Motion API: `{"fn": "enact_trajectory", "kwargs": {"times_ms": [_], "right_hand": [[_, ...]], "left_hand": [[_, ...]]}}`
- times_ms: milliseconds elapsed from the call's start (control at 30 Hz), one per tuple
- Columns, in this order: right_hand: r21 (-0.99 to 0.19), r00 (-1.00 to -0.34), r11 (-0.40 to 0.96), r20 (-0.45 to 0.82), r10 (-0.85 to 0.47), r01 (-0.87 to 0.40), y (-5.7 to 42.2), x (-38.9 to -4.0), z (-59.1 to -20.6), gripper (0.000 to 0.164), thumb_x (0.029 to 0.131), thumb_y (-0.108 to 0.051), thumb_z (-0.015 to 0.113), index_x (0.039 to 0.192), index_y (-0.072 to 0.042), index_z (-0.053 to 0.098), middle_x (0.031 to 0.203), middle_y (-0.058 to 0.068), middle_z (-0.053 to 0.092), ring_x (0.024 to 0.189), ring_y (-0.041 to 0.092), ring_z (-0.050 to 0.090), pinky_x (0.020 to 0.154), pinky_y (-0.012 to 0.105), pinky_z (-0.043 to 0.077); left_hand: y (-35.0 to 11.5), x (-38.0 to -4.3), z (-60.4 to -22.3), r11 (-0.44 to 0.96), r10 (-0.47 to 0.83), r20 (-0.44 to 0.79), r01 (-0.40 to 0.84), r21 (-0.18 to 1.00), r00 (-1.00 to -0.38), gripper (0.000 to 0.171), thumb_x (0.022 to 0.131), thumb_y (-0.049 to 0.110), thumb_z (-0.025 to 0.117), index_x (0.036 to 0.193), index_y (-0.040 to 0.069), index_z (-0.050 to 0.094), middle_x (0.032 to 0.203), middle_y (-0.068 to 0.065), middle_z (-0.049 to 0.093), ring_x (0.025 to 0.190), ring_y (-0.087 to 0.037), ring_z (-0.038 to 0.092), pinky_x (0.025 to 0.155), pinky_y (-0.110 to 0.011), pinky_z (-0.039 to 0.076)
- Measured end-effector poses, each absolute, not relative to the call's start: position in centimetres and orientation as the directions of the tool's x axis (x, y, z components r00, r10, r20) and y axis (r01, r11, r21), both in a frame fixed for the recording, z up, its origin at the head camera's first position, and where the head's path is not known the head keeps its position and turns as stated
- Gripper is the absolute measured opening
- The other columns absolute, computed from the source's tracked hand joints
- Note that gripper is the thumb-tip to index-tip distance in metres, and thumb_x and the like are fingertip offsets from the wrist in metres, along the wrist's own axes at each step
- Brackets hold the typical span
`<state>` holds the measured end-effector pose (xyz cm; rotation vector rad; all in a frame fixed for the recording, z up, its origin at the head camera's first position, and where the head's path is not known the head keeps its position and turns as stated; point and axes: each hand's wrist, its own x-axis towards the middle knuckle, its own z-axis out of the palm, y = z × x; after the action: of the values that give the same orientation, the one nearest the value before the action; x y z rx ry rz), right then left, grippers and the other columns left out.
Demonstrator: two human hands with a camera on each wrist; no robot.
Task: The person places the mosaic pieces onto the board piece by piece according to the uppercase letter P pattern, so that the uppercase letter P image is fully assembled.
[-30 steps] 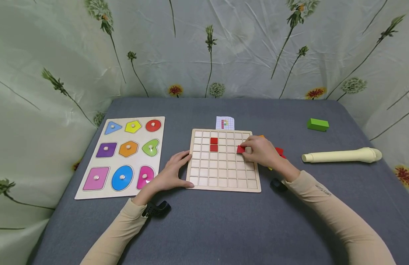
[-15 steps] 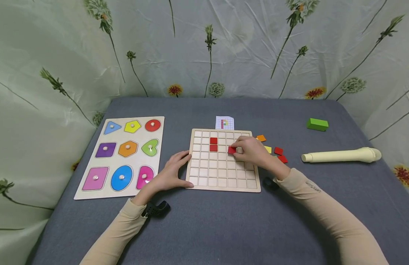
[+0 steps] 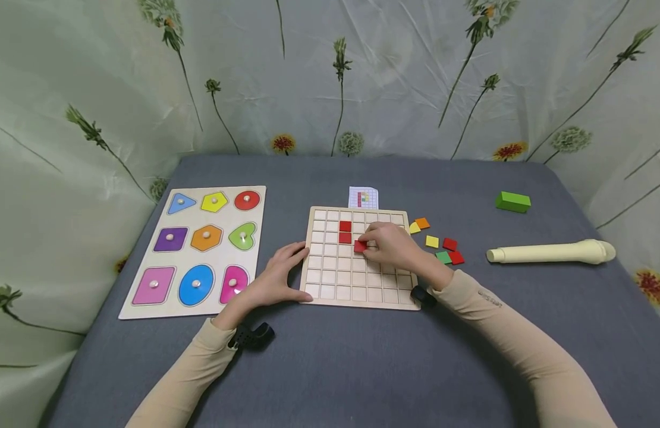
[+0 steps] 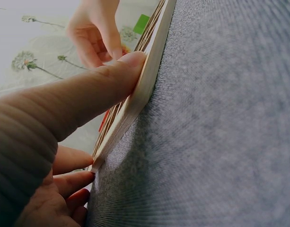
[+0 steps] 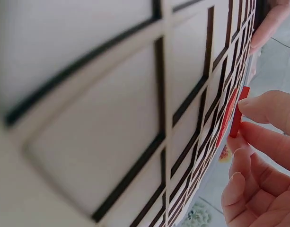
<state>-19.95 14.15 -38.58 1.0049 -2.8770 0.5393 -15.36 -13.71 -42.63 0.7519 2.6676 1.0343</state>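
A wooden grid board [image 3: 343,278] lies mid-table with two red square tiles [image 3: 345,226] set one below the other in its cells. My right hand [image 3: 391,245] pinches another red square tile [image 3: 358,246] between thumb and fingers, over the cells just right of and below that pair. In the right wrist view this tile [image 5: 238,113] stands tilted near the board, with the placed tiles [image 5: 226,118] seen edge-on behind. My left hand [image 3: 273,276] rests at the board's left side, thumb at the near corner and fingers spread along the edge.
A pattern card [image 3: 364,198] lies behind the board. To its right are loose red, yellow, orange and green tiles [image 3: 432,241]. Farther right lie a green block [image 3: 513,201] and a cream toy microphone [image 3: 549,252]. A knobbed shape puzzle [image 3: 192,251] lies left.
My right hand has carried the red tile leftward across the board, from its right side towards the placed red pair. The loose tiles have come into view behind it. My left hand stays put.
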Motion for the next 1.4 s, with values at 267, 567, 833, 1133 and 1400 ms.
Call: {"fn": "enact_trajectory", "kwargs": {"times_ms": [267,567,833,1133,1400], "right_hand": [[-0.311,-0.778,0.719,0.133,-0.614,-0.621,13.2,-20.0,-38.7,0.019,0.077,-0.009,0.068,0.094,-0.009,0.075,0.087,0.005,0.068,0.073,0.014,0.057,0.064,0.026,0.047],[-0.29,-0.774,0.725,0.103,-0.625,-0.624,12.5,-20.2,-38.7,0.02,0.078,-0.011,0.07,0.097,-0.008,0.074,0.086,0.006,0.065,0.074,0.014,0.053,0.062,0.024,0.044],[-0.322,-0.779,0.722,0.092,-0.62,-0.613,12.1,-20.3,-38.9,0.02,0.079,-0.013,0.072,0.098,-0.007,0.075,0.086,0.005,0.066,0.075,0.013,0.056,0.067,0.027,0.046],[-0.351,-0.756,0.687,0.11,-0.645,-0.637,11.8,-20.5,-39.2,0.02,0.077,-0.013,0.075,0.095,-0.005,0.074,0.082,0.005,0.068,0.069,0.012,0.053,0.069,0.026,0.045],[-0.38,-0.759,0.679,0.109,-0.642,-0.628,11.8,-20.4,-39.0,0.02,0.077,-0.011,0.073,0.095,-0.005,0.074,0.079,0.005,0.068,0.066,0.011,0.051,0.067,0.023,0.043]], "left_hand": [[-13.7,-15.5,-42.6,0.63,0.523,0.019,0.402,0.665,-0.852,0.097,0.065,0.03,0.085,0.144,0.001,0.035,0.151,-0.018,0.03,0.139,-0.039,0.022,0.107,-0.064,0.021],[-13.7,-15.6,-42.5,0.626,0.525,0.031,0.411,0.663,-0.85,0.097,0.065,0.029,0.084,0.144,0.0,0.034,0.151,-0.019,0.03,0.139,-0.039,0.022,0.108,-0.064,0.02],[-13.7,-15.4,-42.6,0.639,0.519,0.021,0.404,0.655,-0.854,0.098,0.064,0.032,0.085,0.143,0.002,0.036,0.151,-0.018,0.03,0.14,-0.039,0.022,0.105,-0.069,0.02],[-13.7,-15.6,-42.9,0.643,0.522,0.018,0.407,0.648,-0.853,0.097,0.066,0.032,0.084,0.144,0.003,0.034,0.151,-0.017,0.03,0.14,-0.038,0.022,0.104,-0.07,0.02],[-13.7,-15.6,-42.9,0.637,0.524,0.026,0.411,0.652,-0.852,0.097,0.066,0.032,0.084,0.144,0.002,0.035,0.151,-0.018,0.03,0.139,-0.039,0.022,0.105,-0.068,0.021]]}}
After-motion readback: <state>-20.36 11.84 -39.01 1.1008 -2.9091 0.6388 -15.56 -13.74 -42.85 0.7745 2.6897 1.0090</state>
